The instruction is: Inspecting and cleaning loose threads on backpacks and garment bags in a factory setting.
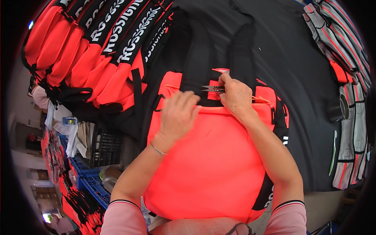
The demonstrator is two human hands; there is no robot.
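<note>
A bright red backpack (207,164) with black sides lies in front of me, its lower end close to my body. Its two black shoulder straps (197,51) stretch away across the dark cloth. My right hand (236,96) is closed around a pair of thread snips (211,89), whose blades point left over the bag's top edge. Just left of the blades, my left hand (178,115) hovers at or on the top of the bag. Motion blurs its fingers, so whether they pinch anything is unclear. An orange zip pull (261,99) shows beside my right wrist.
Several red and black backpacks (90,74) are stacked at the far left. Grey, red-striped pieces (346,137) line the right edge of the black cloth (301,98), near a dark cup (337,109) and a toothbrush (333,152). Blue crates (92,184) and a black crate (105,147) stand lower left.
</note>
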